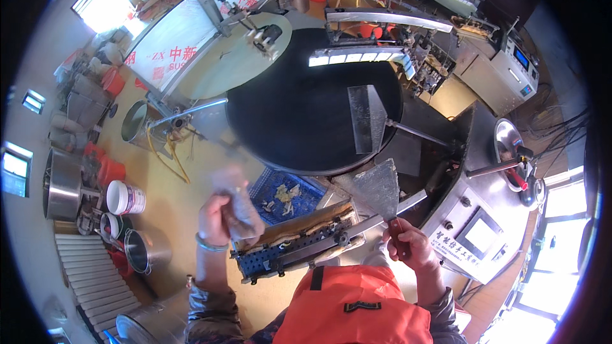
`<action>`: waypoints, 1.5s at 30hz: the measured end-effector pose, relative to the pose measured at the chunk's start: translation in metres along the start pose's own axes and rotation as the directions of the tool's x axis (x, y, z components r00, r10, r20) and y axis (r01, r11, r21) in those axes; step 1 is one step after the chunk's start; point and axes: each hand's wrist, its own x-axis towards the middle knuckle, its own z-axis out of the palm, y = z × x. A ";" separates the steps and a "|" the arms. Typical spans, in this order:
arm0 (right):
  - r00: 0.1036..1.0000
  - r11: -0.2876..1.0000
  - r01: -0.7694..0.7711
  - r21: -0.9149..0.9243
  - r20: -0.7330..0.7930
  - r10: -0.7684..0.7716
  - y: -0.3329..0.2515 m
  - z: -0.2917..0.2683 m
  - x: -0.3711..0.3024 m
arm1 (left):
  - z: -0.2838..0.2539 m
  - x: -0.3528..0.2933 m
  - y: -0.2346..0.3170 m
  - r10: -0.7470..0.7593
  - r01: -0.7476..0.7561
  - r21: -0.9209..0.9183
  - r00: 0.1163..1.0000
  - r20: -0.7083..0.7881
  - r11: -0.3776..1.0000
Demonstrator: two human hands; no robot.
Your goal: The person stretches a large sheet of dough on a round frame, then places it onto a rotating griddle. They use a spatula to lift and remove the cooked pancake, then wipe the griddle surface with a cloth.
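My right hand (414, 245) is closed round the reddish-brown handle of a scraper (377, 186), whose broad, worn metal blade points up and away from me. On the left, my left hand (215, 220) grips a crumpled pale grey cloth (242, 215), smeared by motion, so its outline is unclear. Between and below the hands runs a long perforated dark blue bar (274, 261) with a metal rail and clamps. Beyond it sits a blue basket (310, 186) with pale scraps (285, 196) inside. The scraper blade lies near the front rim of a large round black griddle (293, 114).
A flat metal blade on an arm (366, 121) reaches over the griddle from the right. The steel control panel (478, 232) stands at my right, with a metal bowl (508, 137) behind it. White buckets (125, 197) and steel pots (62, 185) line the left wall.
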 end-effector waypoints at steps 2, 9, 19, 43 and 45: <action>1.000 1.000 0.001 -0.009 0.003 -0.001 0.002 0.000 -0.003 | 0.017 -0.006 -0.013 0.011 -0.011 -0.005 1.000 0.005 1.000; 0.999 0.999 0.036 0.010 0.004 -0.036 0.007 -0.007 -0.023 | 0.077 -0.019 -0.048 -0.060 0.060 -0.068 0.998 0.003 0.996; 0.994 0.994 0.105 0.029 -0.014 -0.105 0.008 -0.035 -0.058 | 0.136 -0.028 -0.070 -0.126 0.148 -0.117 0.977 0.172 0.982; 0.752 0.724 -0.070 -0.686 -0.514 -0.413 -0.116 -0.363 -0.284 | 0.382 -0.058 -0.305 -0.194 0.175 0.092 0.941 0.278 0.980; 0.739 0.652 -0.082 -0.754 -0.485 -0.467 -0.129 -0.389 -0.281 | 0.389 -0.065 -0.315 -0.191 0.162 0.126 0.945 0.265 0.979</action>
